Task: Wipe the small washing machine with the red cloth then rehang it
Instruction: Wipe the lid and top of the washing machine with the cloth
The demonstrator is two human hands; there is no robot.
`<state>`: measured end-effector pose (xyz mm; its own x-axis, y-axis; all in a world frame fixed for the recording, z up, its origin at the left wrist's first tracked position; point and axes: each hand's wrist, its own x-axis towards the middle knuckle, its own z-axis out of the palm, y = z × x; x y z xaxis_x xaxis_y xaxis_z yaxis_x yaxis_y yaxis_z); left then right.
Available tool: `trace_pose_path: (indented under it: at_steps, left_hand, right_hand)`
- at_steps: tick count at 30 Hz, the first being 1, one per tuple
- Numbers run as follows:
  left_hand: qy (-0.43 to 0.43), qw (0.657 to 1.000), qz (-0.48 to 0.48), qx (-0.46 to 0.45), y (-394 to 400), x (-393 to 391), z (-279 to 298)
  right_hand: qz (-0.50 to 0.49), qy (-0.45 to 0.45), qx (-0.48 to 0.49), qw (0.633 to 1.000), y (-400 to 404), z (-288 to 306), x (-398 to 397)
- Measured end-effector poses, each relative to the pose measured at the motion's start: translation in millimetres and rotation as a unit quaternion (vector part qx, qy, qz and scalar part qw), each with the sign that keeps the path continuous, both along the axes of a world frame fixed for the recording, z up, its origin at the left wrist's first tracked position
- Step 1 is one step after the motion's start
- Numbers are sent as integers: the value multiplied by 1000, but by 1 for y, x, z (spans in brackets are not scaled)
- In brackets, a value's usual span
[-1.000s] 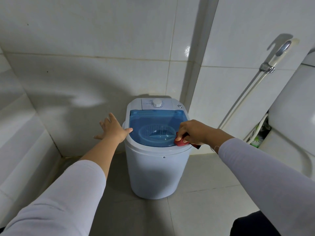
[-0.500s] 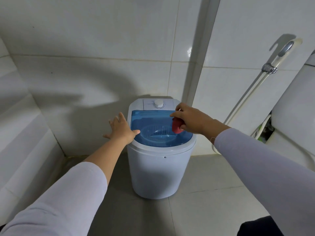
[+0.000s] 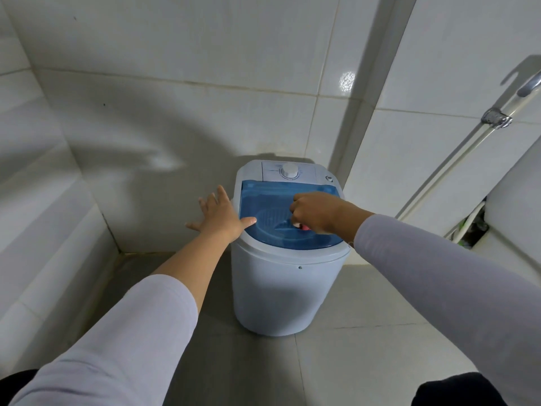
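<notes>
- A small washing machine (image 3: 288, 288), white-bodied, stands on the grey tiled floor (image 3: 366, 361) in a bathroom corner, close against the white wall tiles (image 3: 181, 54), where it can be reached only from the front and from above.
- Its translucent blue lid (image 3: 263, 200) is down, giving a flat surface to wipe; the basket inside shows through it.
- The left hand (image 3: 218, 216) is spread wide and holds nothing, palm against the machine's left rim and thumb lying on the lid edge, apparently to steady the light tub against the wiping pressure.
- The right hand (image 3: 317, 212) is curled into a fist over the middle of the lid, pressing down.
- The red cloth (image 3: 305, 227) is bunched inside that fist, only a small fold showing beneath the fingers, touching the lid; wiping appears under way, rehanging not yet begun.
- A white dial (image 3: 289, 171) sits on the rear control panel, clear of both hands.
</notes>
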<state>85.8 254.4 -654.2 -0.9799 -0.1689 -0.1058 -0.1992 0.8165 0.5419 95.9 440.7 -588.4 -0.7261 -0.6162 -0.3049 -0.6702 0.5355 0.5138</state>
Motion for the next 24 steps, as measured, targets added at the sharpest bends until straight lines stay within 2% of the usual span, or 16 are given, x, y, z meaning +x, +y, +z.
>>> trace_pose_path:
  at_steps: [4, 8, 16, 24]
  left_hand:
    - [-2, 1000, -1, 11, -5, -1, -4]
    - [-9, 1000, -6, 16, -7, -2, -4]
    - [-11, 999, -13, 28, -8, -3, -5]
    - [-17, 1000, -19, -11, -7, -4, -2]
  right_hand:
    - [-42, -37, -44, 997, -10, -6, -10]
    - [-81, -47, -134, 986, -23, -10, -14]
    - [-209, -102, -302, 924, -22, -10, -21]
    - [-209, -115, -197, 951, -22, -7, -22]
